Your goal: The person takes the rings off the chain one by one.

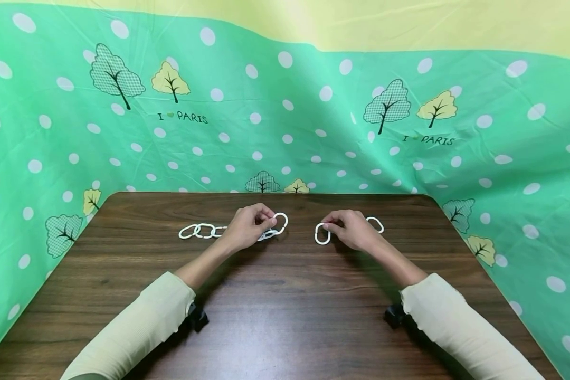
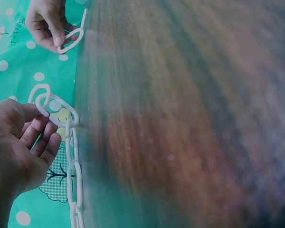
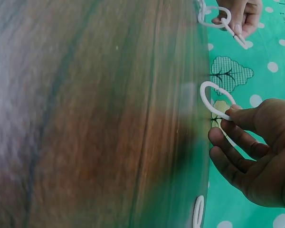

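A chain of several white oval links [image 1: 204, 230] lies along the far part of the table and runs under my left hand [image 1: 245, 226]. Thumb and fingers of that hand pinch the chain's end link [image 1: 281, 224], raised at the right end. My right hand [image 1: 353, 229] pinches one single white link [image 1: 322, 234] by its upper edge, apart from the chain. In the right wrist view this link [image 3: 209, 97] shows as a loop between thumb and forefinger. Another loose link [image 1: 376, 225] lies just right of the right hand, partly hidden by it.
The brown wooden table [image 1: 285, 301] reaches back to a green dotted cloth [image 1: 285, 121] that surrounds its far side and both flanks. Dark wrist devices sit under both sleeves, one of them [image 1: 198, 317] at the left.
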